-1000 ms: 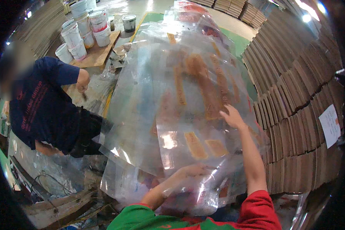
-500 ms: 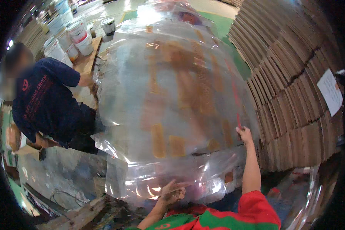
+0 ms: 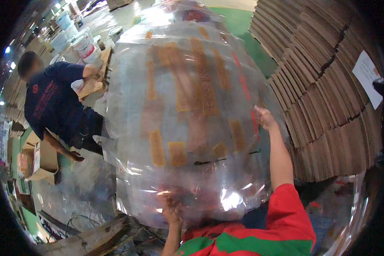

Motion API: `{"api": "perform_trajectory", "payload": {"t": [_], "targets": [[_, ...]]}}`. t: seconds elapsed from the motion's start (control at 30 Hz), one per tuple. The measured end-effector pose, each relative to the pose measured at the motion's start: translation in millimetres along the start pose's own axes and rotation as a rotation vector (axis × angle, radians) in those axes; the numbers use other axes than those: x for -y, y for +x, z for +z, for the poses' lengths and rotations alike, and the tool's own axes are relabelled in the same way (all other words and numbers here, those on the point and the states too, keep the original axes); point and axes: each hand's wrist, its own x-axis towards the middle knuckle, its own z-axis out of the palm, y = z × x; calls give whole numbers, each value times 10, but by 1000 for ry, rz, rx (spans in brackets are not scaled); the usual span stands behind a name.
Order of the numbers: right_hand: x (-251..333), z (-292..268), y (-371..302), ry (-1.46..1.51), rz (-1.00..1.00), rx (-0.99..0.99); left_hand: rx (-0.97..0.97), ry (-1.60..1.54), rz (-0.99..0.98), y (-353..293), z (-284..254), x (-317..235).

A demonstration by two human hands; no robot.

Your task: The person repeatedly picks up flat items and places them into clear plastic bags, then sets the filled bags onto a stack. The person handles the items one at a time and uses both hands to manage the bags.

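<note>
Head view's got the clear plastic sheet spread mid-dial, right hand seemingly pinching its edge around 3 o'clock, left hand blurry between 6 and 7, can't tell its grip tbh.

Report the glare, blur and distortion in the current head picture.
Head view throughout: white glare on the clear plastic sheets, low centre and far end; the left hand looks soft; brown stacks bend with the fisheye; corners fall black.

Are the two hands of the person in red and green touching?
Apart. The head view shows a wide stretch of clear plastic sheeting between the left hand, low down, and the right hand, farther up at the right.
</note>
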Motion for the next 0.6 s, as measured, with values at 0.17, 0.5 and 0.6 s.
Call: {"api": "perform_trajectory", "payload": {"t": [0.17,0.5,0.6], "targets": [[540,33,996,224,-74,53,-337,-446,-204,150,236,-117],[1051,256,1989,129,-270,254,-36,-685,-64,787,710,-238],[1450,478,2146,-87,-488,148,-166,-401,-73,870,870,-217]]}}
